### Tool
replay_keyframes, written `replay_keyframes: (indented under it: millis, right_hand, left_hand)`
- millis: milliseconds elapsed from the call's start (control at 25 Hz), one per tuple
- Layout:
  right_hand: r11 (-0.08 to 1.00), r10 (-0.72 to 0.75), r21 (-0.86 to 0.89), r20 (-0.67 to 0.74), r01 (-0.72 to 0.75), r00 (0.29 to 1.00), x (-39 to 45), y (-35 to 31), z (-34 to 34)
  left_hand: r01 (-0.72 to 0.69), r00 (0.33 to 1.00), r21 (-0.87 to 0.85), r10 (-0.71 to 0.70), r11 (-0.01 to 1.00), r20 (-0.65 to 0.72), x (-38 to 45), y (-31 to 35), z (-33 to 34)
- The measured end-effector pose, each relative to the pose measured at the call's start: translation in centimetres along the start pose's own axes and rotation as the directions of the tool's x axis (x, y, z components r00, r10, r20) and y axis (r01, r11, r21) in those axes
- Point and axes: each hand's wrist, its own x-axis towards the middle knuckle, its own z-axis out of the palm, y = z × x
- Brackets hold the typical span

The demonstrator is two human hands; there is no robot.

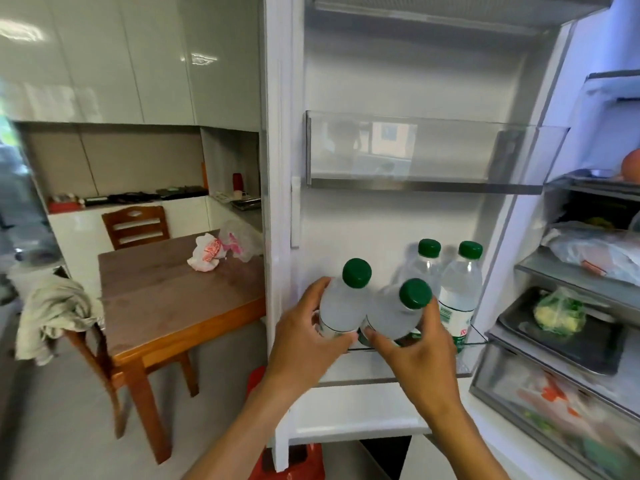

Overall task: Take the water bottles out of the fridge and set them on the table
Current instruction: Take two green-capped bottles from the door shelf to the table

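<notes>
While each grip (pixel 304 327) (pixel 419 348) holds a green-capped bottle (pixel 341 306) (pixel 394 313) | labels unreadable

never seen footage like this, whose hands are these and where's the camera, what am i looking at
There is no machine here. A person wears a wide-angle camera on the head, so you look forward and down at their own two hands, and straight lines bend a little.

They stand at an open fridge door. The left hand grips one green-capped water bottle, and the right hand grips another bottle. Two more bottles stand upright behind them in the lower door shelf. The door shelf above looks empty.

To the left is the wooden table where the bottles should go. Crumpled plastic bags lie on it, and a cloth hangs over a chair beside it.
</notes>
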Motion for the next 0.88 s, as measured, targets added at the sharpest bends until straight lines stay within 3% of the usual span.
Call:
replay_keyframes:
  millis: [160,320,560,880]
  right_hand:
    - [0.975,-0.193,0.093,-0.092,0.202,0.977,-1.1,-5.4,-0.2]
    - [0.947,-0.3,0.129,0.019,0.295,0.954,-2.9,-11.3,4.0]
    - [0.969,-0.198,0.207,0.32,0.135,0.926,-6.9,-13.4,18.3]
    - [0.997,-0.022,0.075,0.439,-0.013,0.898,-10.4,-13.4,37.5]
  left_hand:
    - [-0.163,0.966,-0.009,0.158,0.987,-0.204,-1.8,5.3,-4.5]
    - [-0.183,0.933,0.139,0.217,0.973,-0.288,-5.3,7.2,-12.5]
    - [0.061,0.906,0.079,-0.022,0.995,-0.423,-10.3,-0.3,-22.9]
    - [0.282,0.874,-0.042,-0.275,0.958,-0.401,-12.1,-15.4,-35.0]
